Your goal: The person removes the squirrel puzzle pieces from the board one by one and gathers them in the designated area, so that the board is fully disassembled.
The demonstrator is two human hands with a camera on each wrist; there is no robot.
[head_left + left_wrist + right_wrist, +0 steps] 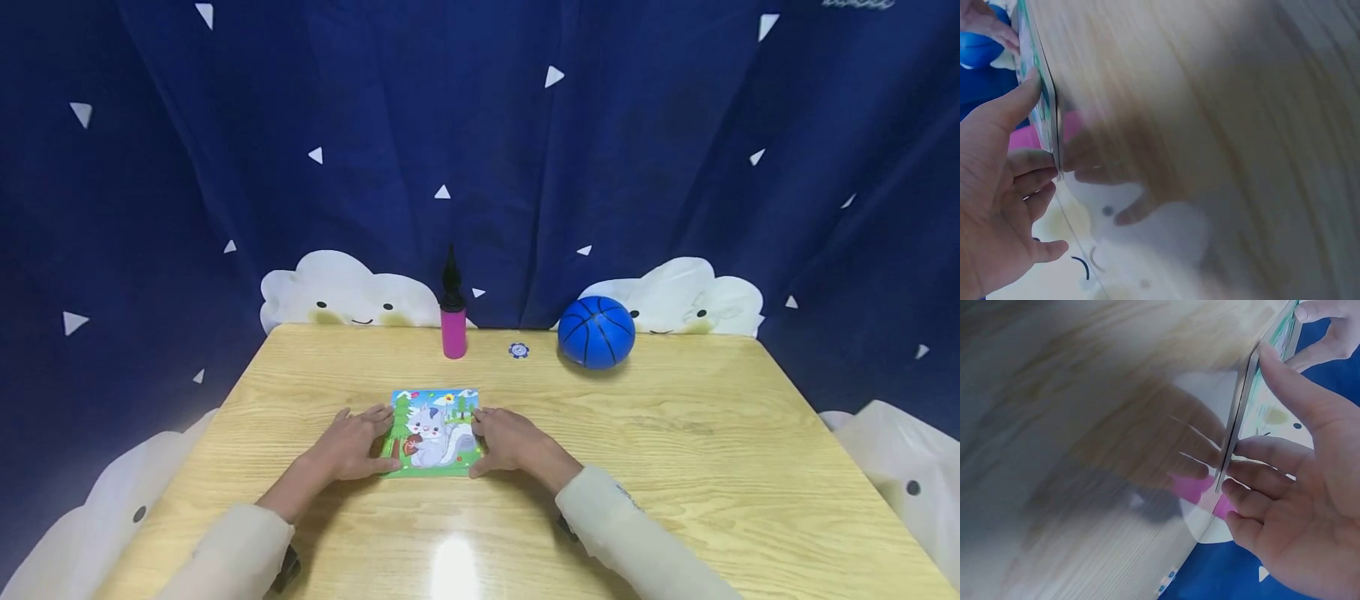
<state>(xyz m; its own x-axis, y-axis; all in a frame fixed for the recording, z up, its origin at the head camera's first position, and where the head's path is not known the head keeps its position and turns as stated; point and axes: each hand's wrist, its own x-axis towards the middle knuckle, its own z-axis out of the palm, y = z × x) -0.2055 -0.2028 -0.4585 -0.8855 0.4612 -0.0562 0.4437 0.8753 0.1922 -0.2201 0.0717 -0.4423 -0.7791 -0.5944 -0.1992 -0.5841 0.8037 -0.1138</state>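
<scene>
A thin, squarish picture board (435,433) with a cartoon squirrel on it lies flat on the table in front of me. At its left edge my left hand (356,446) holds it, thumb on the near left part of the face and fingertips along the side; the left wrist view shows the thumb over the board's edge (1048,106). My right hand (513,442) grips the opposite edge in much the same way. In the right wrist view its thumb lies at the upper part of the edge, with the other fingers bent against the side.
Behind the board a pink hand pump (453,333) with a black nozzle stands upright. Beside it lies a small blue-and-white chip (518,351), and a blue basketball (596,332) sits farther right. A dark blue curtain (480,125) hangs behind the wooden table (697,467).
</scene>
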